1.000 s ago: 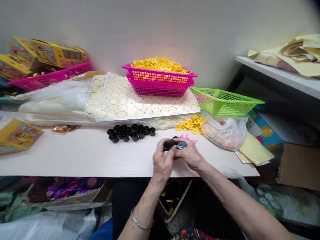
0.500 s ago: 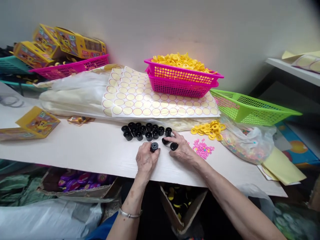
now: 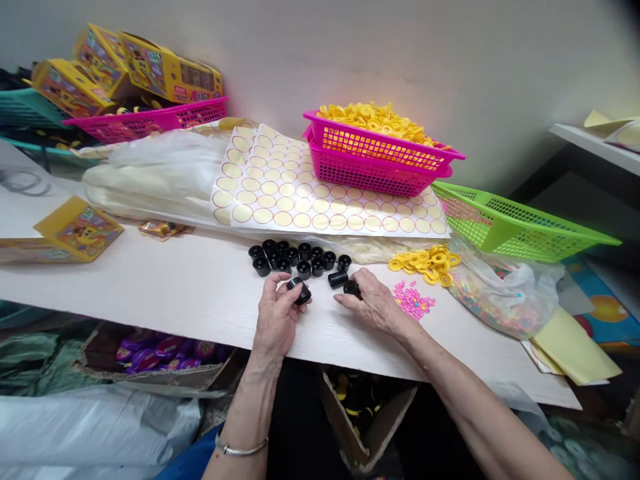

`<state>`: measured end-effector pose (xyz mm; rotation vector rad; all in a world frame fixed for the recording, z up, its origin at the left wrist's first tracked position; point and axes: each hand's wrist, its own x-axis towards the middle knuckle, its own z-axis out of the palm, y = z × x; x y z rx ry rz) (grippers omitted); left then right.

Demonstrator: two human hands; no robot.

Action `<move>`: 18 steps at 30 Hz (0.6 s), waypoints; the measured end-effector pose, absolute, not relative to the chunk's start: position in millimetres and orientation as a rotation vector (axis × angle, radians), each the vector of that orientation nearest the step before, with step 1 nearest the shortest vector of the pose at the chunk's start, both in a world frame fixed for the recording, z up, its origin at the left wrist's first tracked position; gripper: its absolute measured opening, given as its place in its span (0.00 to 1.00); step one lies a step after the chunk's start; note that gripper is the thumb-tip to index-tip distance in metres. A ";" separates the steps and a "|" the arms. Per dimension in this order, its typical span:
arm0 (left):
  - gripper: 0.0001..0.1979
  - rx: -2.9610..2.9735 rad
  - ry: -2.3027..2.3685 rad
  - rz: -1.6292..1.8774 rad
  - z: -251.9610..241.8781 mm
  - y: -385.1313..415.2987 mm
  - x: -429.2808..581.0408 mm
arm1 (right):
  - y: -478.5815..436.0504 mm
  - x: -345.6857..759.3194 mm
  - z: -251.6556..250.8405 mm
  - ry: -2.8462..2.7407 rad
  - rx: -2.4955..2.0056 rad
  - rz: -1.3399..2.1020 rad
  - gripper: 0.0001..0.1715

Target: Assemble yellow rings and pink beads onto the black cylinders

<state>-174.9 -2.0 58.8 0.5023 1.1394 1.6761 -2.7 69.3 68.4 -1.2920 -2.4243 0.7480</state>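
My left hand (image 3: 278, 308) is closed round a black plastic cylinder (image 3: 300, 291), which it holds tilted just above the white table (image 3: 200, 293). To its right, my right hand (image 3: 369, 299) grips another black piece (image 3: 352, 289) between thumb and fingers; part of that piece is hidden. A third black cylinder (image 3: 338, 280) lies on its side between the two hands, near the right fingertips. Behind the hands stands a cluster of several black round pieces (image 3: 304, 269), mostly upright with their ends facing up.
Yellow rings (image 3: 430, 265) and small pink beads (image 3: 414, 301) lie to the right, beside a clear bag of beads (image 3: 500, 300). A pink basket (image 3: 375, 175) of yellow rings stands on sticker sheets (image 3: 280, 200). Below the table edge sits a carton (image 3: 385, 427) with black and yellow pieces.
My left hand has moved slightly left and tipped its cylinder from end-on to slanting. The right hand has drawn away from the lying cylinder, keeping the other piece. The view has shifted slightly.
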 end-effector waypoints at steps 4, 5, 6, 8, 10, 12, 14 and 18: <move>0.18 0.496 1.180 1.581 62.3 -6.2 -186.5 | 66.2 -6.1 64.3 -2.151 -1.165 1.101 0.21; 0.20 0.513 1.205 1.539 59.7 -6.2 -188.6 | 64.7 -7.2 61.2 -2.086 -1.135 1.162 0.20; 0.22 0.548 1.236 1.498 55.9 -5.8 -190.3 | 63.0 -8.4 57.6 -2.036 -1.106 1.204 0.19; 0.26 0.691 1.355 1.441 46.1 -3.8 -193.4 | 59.6 -10.8 48.9 -1.986 -1.076 1.220 0.17; 0.25 0.915 1.563 1.369 36.7 -0.6 -196.2 | 56.9 -12.6 40.0 -1.990 -1.065 1.162 0.18; 0.21 1.151 1.795 1.226 31.0 2.8 -198.6 | 55.4 -13.7 32.6 -2.024 -1.029 1.052 0.17; 0.17 1.323 1.968 1.075 29.7 5.1 -200.2 | 55.1 -14.1 27.4 -2.077 -0.973 0.908 0.15; 0.17 1.462 2.128 1.045 33.4 5.5 -199.3 | 58.3 -10.2 28.2 -2.101 -1.033 0.720 0.16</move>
